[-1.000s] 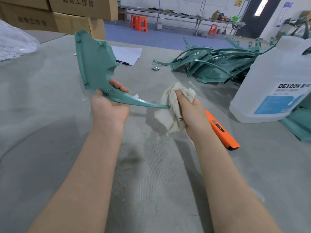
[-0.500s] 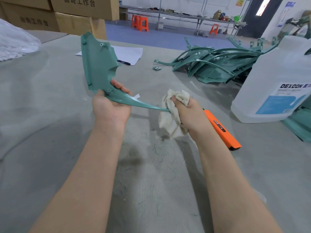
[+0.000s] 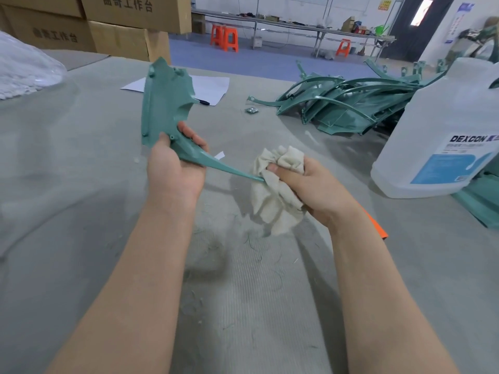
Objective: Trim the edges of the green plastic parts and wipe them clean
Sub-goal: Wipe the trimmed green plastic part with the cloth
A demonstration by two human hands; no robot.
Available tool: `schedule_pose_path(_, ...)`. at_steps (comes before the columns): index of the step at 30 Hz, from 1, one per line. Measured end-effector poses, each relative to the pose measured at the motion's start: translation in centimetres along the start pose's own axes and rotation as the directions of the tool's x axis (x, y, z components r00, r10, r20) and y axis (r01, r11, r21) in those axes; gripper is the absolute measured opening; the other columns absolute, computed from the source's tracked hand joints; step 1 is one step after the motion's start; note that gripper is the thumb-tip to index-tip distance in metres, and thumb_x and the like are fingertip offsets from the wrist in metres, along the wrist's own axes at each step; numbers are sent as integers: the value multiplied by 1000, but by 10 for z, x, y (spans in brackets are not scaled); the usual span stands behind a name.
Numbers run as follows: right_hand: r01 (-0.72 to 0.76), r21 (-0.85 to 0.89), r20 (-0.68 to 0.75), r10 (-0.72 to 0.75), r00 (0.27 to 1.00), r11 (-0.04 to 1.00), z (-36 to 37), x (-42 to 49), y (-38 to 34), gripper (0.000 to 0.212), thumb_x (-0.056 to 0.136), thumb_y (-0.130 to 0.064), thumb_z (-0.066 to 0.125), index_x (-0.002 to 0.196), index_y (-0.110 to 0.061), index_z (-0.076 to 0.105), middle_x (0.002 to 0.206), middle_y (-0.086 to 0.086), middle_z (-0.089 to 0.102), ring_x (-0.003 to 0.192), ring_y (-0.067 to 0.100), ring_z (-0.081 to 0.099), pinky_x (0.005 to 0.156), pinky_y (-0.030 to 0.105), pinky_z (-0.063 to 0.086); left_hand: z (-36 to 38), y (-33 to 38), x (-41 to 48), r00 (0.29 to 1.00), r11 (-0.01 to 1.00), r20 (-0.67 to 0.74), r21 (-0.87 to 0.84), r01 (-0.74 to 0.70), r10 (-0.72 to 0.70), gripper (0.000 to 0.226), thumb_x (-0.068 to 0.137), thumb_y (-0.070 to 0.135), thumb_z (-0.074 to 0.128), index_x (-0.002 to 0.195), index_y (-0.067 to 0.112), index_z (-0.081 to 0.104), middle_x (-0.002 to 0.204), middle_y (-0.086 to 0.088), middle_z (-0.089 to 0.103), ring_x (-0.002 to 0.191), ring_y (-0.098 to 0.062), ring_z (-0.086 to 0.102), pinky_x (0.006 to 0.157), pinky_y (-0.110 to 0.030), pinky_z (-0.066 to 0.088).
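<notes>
A green plastic part [image 3: 162, 109] with a broad upper panel and a long thin tail is held above the table. My left hand [image 3: 175, 168] grips it where the panel narrows. My right hand [image 3: 307, 182] is closed on a crumpled cream cloth [image 3: 275, 195], and the cloth wraps the tip of the part's tail. A pile of several more green parts [image 3: 340, 106] lies at the back right of the table. An orange knife [image 3: 376, 228] lies on the table, mostly hidden under my right forearm.
A large translucent DEXCON jug [image 3: 442, 136] stands at the right, with another green part [image 3: 483, 201] beside it. White paper with a pen [image 3: 213, 87] lies behind the held part. A clear plastic bag [image 3: 24, 74] is far left. Green shavings [image 3: 251, 247] litter the grey table [image 3: 67, 198]. Cardboard boxes [image 3: 118, 28] are stacked behind.
The green part has tilted and shifted slightly right. My right hand turned and re-bunched the cloth around the tail's tip, covering more of the orange knife.
</notes>
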State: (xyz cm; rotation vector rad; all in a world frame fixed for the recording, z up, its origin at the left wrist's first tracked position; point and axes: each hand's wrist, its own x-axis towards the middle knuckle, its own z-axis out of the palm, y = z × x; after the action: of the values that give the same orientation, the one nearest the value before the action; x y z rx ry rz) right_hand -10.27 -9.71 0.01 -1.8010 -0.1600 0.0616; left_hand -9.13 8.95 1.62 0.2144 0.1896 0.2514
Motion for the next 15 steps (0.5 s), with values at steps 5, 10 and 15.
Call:
schedule_pose_path(5,-105,151,-189,132,973,983,0,-3,-9,42,92,-44,62,64,-13,68,64,3,66,64,16,61,67,28,48,10,-1,-6,999,992,33,125,-33,29,25,106,19,32,101,7,53,64,-2,59,47,-8,54,45,-19,45)
schedule_pose_path(10,31,455,-519,236,822,890,-16,1,-11,25,94,-47,57,84,-24,59,89,-6,70,89,15,68,80,32,56,14,1,-13,997,921,5,383,-73,77,25,103,13,36,90,7,55,55,-1,61,42,-4,53,38,-13,36)
schedule_pose_path(15,102,643,-405,225,886,759,-18,4,-9,29,94,-49,57,94,-21,64,77,-7,74,82,13,69,80,32,58,15,-8,-24,987,731,48,677,83,-157,18,100,12,41,89,8,54,51,-3,64,39,-4,56,33,-11,32)
